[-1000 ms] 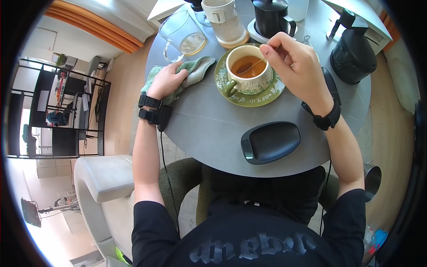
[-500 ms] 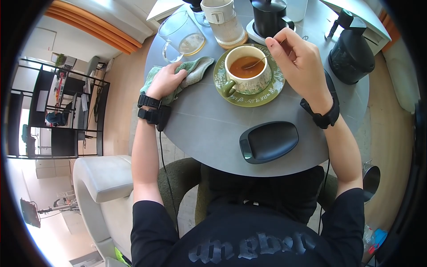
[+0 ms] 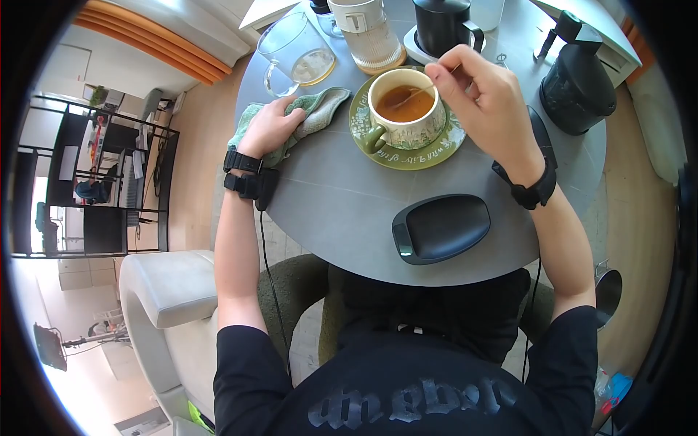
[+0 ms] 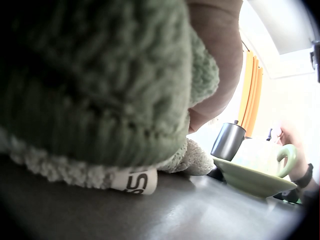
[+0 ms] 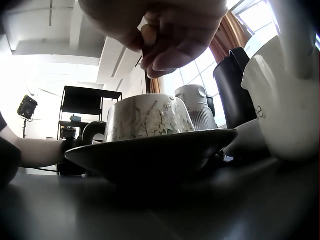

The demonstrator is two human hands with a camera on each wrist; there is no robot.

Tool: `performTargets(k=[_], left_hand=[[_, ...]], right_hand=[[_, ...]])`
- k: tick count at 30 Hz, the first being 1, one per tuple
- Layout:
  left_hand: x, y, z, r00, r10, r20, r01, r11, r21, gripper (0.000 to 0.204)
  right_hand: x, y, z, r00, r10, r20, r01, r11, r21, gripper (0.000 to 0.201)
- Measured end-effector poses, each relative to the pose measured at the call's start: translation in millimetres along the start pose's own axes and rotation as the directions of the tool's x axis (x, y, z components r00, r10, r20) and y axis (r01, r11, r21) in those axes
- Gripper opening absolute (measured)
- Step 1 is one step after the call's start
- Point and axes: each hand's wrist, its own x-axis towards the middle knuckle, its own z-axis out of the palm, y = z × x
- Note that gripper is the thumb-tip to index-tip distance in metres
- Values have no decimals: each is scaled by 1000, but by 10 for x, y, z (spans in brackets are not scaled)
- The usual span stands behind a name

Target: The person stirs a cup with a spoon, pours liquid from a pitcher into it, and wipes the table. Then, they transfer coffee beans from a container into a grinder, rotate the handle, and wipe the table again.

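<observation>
Right hand: your right hand (image 3: 483, 105), right of centre in the upper half of the head view, has its fingers curled in, pinching the handle of a slim metal spoon (image 3: 427, 91); the high hold probably keeps your fingertips clear of the liquid.
Spoon: slants down to the left over the rim of a round cream ceramic cup with green leaf patterning (image 3: 416, 135), into amber-brown liquid (image 3: 407, 110); its bowl is hard to make out there.
Cup: upright, upper centre, on a round green saucer with white lettering (image 3: 407, 162), which likely guards the grey stone-look counter (image 3: 320, 218) against drips.
Left hand: your left hand (image 3: 273, 125), upper left of centre, lies over a crumpled pale-green terry cloth (image 3: 326, 109); your fingertips are hidden, so you cannot tell whether they grip it or merely rest there.
Cloth tag: a white printed tag (image 4: 135, 181) shows at lower centre of the left wrist view, its lettering partly covered.
Cut off: a ribbed cream canister (image 3: 369, 40) meets the top edge of the head view; a glossy white pitcher (image 5: 285, 105) runs out of the right wrist view's right side.
Hidden: your right wrist partly covers a flat black object (image 3: 539, 131).
</observation>
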Motion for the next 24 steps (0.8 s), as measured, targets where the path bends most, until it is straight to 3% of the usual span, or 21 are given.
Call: performTargets(k=[5,8,12,15,17,21,24], left_hand=[[-13,15,3,999,10,-36,-9,999,33,61],[-30,31,7,999,7,-38,-6,999,39,61],[-49,116,-41,1000,-11,6,11,1000,-1,60],[-39,8,35,995,43,-87,-40,999,30,58],[-46,85,-13,999,17,-39,-16,999,33,57],[-42,103,-36,1000,-4,8,4,1000,3,57],[-45,76,-9,999,20,-35,-18,999,36,57]], right_hand=[[9,39,-55,999,33,-16,-33,999,-11,22],[4,43,14,998,-52,-23,53,998,39,22],[3,4,-32,999,38,-26,-39,999,-37,21],[13,17,-40,1000,22,-14,-22,1000,9,21],[5,-1,-3,1000,-20,11,20,998,57,21],[5,10,-7,999,41,-33,-41,999,-8,20],[17,9,-58,999,34,-28,-34,999,-25,20]])
